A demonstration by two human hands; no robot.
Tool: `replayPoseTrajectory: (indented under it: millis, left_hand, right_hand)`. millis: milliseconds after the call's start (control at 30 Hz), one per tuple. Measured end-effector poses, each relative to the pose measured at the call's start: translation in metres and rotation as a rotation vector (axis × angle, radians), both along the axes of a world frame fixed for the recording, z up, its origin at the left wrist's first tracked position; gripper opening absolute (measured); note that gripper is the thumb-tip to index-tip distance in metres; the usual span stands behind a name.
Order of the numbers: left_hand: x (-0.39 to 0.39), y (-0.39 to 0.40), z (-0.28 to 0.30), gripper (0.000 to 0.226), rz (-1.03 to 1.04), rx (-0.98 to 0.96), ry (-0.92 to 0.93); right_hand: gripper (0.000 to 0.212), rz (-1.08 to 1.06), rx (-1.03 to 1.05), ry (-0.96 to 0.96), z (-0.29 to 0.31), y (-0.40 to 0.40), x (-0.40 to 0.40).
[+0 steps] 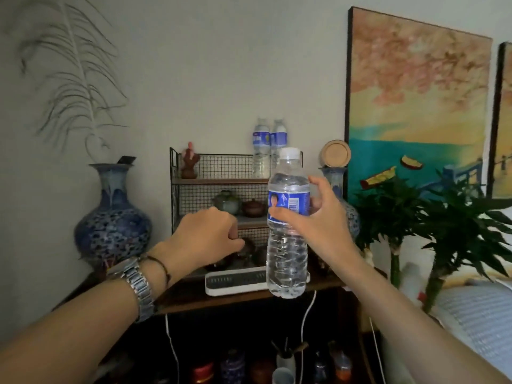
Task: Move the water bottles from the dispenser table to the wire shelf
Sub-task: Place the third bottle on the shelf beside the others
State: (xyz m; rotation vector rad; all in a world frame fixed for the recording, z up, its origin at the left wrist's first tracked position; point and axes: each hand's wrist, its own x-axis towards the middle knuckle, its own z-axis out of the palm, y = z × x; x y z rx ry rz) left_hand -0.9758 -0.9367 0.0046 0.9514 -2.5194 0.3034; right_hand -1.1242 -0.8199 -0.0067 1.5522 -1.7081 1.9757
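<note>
Two bottles (261,151) stand at the wire shelf's (221,165) top right corner; the right hand (322,221) grips a water bottle (286,253), the left hand (207,234) is curled, empty.

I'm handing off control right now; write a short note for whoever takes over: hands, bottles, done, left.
Right hand grips a water bottle at its label, upright, in the air before the wire shelf.
Left hand: fingers curled, nothing seen in it, hovers before the shelf's lower tiers.
Done: two bottles stand side by side on the shelf's top tier.
Left: set the held bottle on the shelf; the dispenser table is out of view, so any bottles remaining there cannot be told.
</note>
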Motion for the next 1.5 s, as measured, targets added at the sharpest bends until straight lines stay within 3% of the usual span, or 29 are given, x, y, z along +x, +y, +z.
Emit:
replayPoseTrajectory:
  millis: [267, 567, 733, 1000, 1500]
  left_hand:
    - [-0.029, -0.075, 0.025, 0.026, -0.006, 0.045, 0.003]
    - [-0.070, -0.131, 0.057, 0.027, 0.051, -0.083, 0.081]
    - [-0.094, -0.161, 0.071, 0.025, 0.116, -0.143, 0.120]
    - [-0.120, -0.193, 0.084, 0.023, 0.137, -0.221, 0.204]
    - [-0.122, -0.224, 0.084, 0.025, 0.103, -0.190, 0.174]
  right_hand:
    - [0.066, -0.046, -0.057, 0.049, 0.027, -0.080, -0.035]
    - [0.060, -0.012, -0.180, 0.040, 0.066, -0.153, -0.088]
    - [0.068, 0.051, -0.237, 0.069, 0.108, -0.195, -0.116]
    - [0.062, 0.101, -0.320, 0.122, 0.169, -0.258, -0.132]
    - [0.072, -0.036, -0.240, 0.096, 0.160, -0.336, -0.153]
